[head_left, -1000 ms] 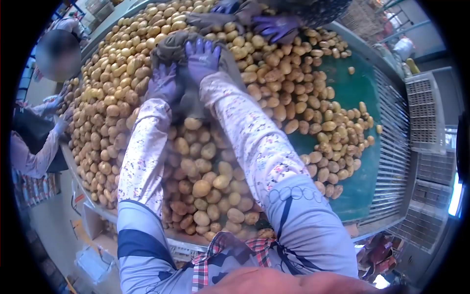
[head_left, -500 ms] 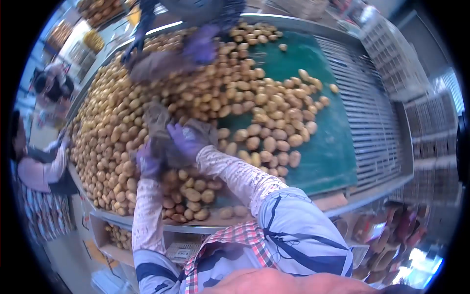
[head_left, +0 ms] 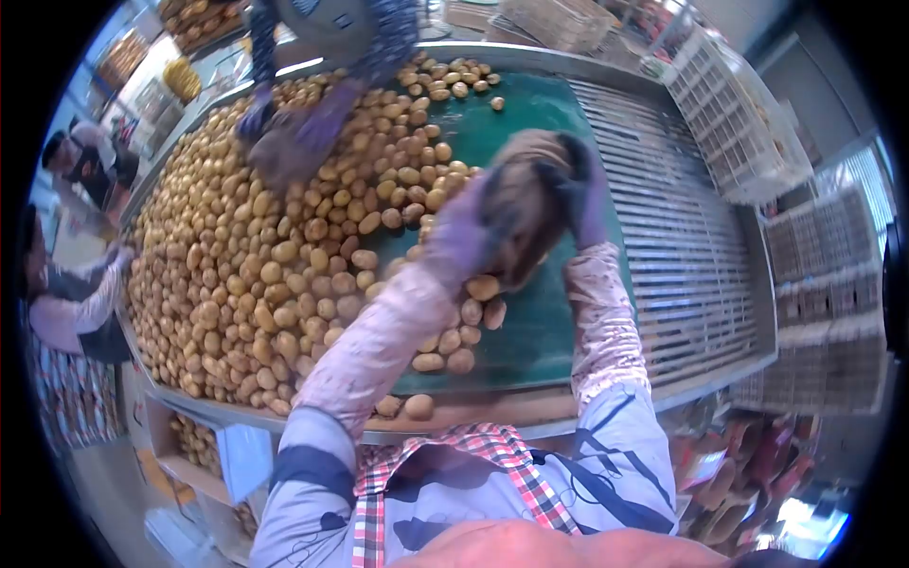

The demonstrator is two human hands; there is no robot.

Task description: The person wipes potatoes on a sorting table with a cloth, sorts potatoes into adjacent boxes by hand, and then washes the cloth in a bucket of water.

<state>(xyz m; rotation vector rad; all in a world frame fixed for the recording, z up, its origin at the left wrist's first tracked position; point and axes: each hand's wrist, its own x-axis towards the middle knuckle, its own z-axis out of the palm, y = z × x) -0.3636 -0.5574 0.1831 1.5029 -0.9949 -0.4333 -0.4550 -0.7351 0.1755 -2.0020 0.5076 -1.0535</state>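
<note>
The left hand and the right hand, both in purple gloves with darker fingers, are holding between them one bunched brown cloth, which is a little right of the centre of the frame. The left hand grips the cloth at its lower left side, and the right hand grips it at its upper right side; both are blurred, so I cannot tell the exact position of each finger. The cloth is over the green sheet of a big sorting desk, and whether its lower end touches the sheet is not clear. Below the left hand lie several potatoes in a loose group, and one single potato lies near the front edge of the desk, at the lower middle of the frame. A large heap of potatoes covers the left part of the desk. Right of the green sheet there is a grate of metal bars. At the upper left of the frame, another person leans over the heap, with purple gloved hands at a second cloth, which is much blurred. At the left edge, one more person has the hands close to the border of the heap. In the upper right stands a white plastic crate, and below it more crates are stacked.
</note>
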